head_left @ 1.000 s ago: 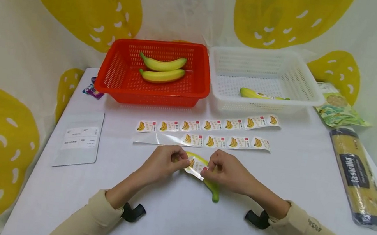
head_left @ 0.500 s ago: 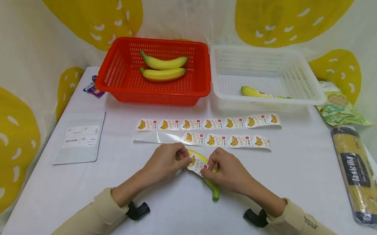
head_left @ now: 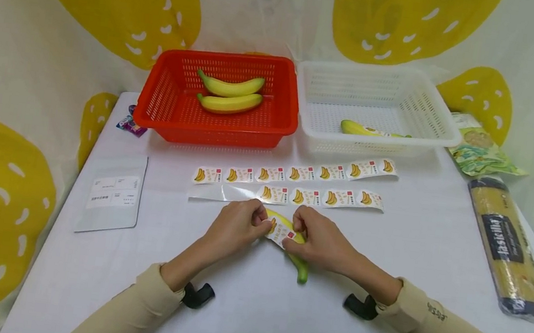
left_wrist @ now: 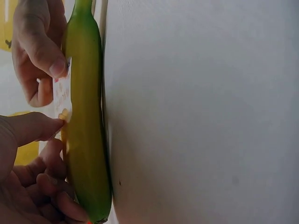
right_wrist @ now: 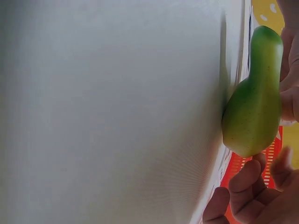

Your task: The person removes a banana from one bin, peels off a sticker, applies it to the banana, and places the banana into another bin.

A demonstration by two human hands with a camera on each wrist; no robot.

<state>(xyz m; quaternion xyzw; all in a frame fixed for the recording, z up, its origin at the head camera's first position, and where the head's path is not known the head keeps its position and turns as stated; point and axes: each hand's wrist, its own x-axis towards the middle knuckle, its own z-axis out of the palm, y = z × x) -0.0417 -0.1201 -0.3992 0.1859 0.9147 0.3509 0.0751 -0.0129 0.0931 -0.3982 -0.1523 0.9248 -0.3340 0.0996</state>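
A yellow-green banana (head_left: 297, 253) lies on the white table (head_left: 385, 259) in front of me, and a banana sticker (head_left: 281, 234) rests on its upper side. My left hand (head_left: 260, 222) holds the banana's left end, its thumb on the sticker's edge. My right hand (head_left: 296, 231) pinches the sticker's right edge against the fruit. In the left wrist view the banana (left_wrist: 86, 116) runs upright, with the sticker (left_wrist: 62, 95) on its left flank between the two hands. The right wrist view shows only the banana's green end (right_wrist: 254, 102) against the table.
Two strips of banana stickers (head_left: 296, 174) lie just beyond the hands. Behind them a red basket (head_left: 169, 104) holds two bananas and a white basket (head_left: 428, 117) holds one. A grey pouch (head_left: 113, 195) lies at the left; a pasta pack (head_left: 507, 249) and a snack bag (head_left: 481, 154) lie at the right.
The sticker, held raised over the banana a second ago, now lies down on it. Both hands have closed in slightly towards each other.
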